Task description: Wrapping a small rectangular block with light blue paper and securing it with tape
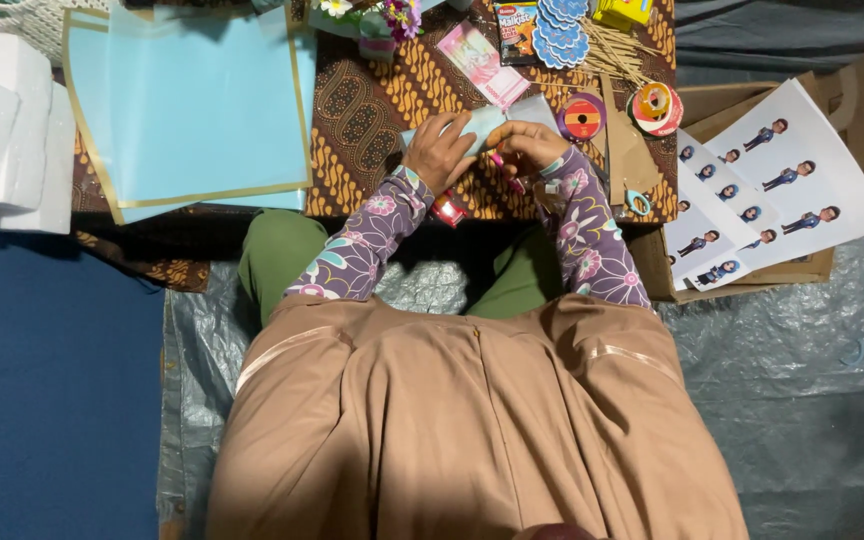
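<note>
My left hand and my right hand meet over a small piece of light blue paper on a low table covered in a brown patterned cloth. Both hands press or fold the paper, with fingers curled on its edges. A thin pink pen-like tool pokes out under my right hand. A small red object lies at the table edge below my left wrist. My sleeves are purple with flowers.
Large light blue sheets with a gold border lie at the left, white foam blocks beyond. Tape rolls, wooden sticks, blue scalloped cutouts, a pink packet, scissors and printed figure sheets sit right.
</note>
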